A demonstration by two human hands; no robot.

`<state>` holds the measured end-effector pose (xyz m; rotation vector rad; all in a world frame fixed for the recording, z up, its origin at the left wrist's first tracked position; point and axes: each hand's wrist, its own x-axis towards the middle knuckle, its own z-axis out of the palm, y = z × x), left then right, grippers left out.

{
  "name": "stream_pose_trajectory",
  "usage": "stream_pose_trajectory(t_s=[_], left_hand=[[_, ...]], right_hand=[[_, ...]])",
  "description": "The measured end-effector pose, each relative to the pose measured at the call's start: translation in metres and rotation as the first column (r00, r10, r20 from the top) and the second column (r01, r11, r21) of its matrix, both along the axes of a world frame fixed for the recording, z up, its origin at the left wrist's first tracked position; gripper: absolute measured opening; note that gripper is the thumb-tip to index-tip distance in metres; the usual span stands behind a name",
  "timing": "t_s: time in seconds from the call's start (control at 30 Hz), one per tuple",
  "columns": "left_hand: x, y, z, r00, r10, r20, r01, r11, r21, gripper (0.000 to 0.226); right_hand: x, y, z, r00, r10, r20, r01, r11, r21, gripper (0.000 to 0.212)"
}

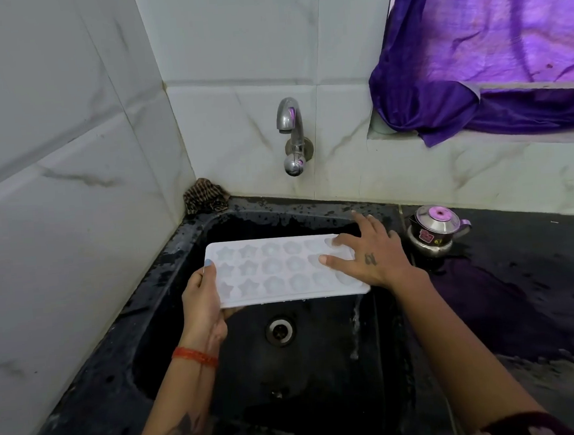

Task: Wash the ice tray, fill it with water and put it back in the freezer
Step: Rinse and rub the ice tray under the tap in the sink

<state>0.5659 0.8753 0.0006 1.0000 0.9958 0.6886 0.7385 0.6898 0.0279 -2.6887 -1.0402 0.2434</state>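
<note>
A white ice tray (276,269) with star and flower shaped cells is held level over the black sink (184,239). My left hand (203,303) grips its left end, thumb on top and fingers underneath. My right hand (367,252) lies flat on the tray's right end with straight, spread fingers. A thin stream of water runs off the tray's right front corner into the basin. The chrome tap (290,127) on the tiled wall above shows no water coming out.
The drain (279,331) sits in the basin below the tray. A small steel kettle (434,229) stands on the wet black counter to the right. A brown scrub cloth (205,196) is in the back left corner. A purple curtain (492,46) hangs upper right.
</note>
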Motion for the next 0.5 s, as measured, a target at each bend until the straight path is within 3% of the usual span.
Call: stream_pose_trajectory(t_s=[0.4, 0.5], left_hand=[[0.009, 0.020, 0.009, 0.998, -0.043, 0.046, 0.042, 0.999, 0.013, 0.023], [0.007, 0.024, 0.007, 0.997, -0.052, 0.052, 0.052, 0.999, -0.006, 0.023]], right_hand=[[-0.001, 0.007, 0.009, 0.964, -0.027, -0.263, 0.067, 0.987, 0.144, 0.042], [-0.001, 0.005, 0.011, 0.977, -0.037, -0.211, 0.061, 0.992, 0.108, 0.037]])
